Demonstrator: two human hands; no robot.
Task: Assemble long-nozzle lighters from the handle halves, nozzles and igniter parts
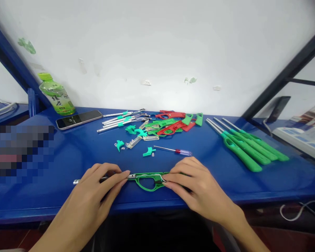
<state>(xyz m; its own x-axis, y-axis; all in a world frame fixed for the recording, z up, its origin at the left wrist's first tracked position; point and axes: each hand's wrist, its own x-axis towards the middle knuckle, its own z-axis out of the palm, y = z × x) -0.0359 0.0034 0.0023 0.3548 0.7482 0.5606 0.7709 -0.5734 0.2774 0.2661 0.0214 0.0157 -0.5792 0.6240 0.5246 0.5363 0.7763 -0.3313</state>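
Note:
A green lighter handle half (149, 190) lies at the table's front with its inner side up. From its left end a metal lighter tube (76, 181) runs under my left hand (98, 189), whose thumb and fingertips pinch it at the joint with the handle. My right hand (199, 185) has its fingers closed over the handle's right part, at a thin white wire (161, 177) and a small dark part. The handle's right end is hidden by that hand. Just beyond lie a teal trigger (149, 152) and a screwdriver (183, 152) with a clear handle.
Metal tubes with wires (118, 123), clear fuel tanks (134, 142) and red and green handle halves (173, 126) are spread behind. Several whole green lighters (243, 154) lie right. A phone (79, 119) and drink bottle (56, 96) stand back left, near the wall (157, 45).

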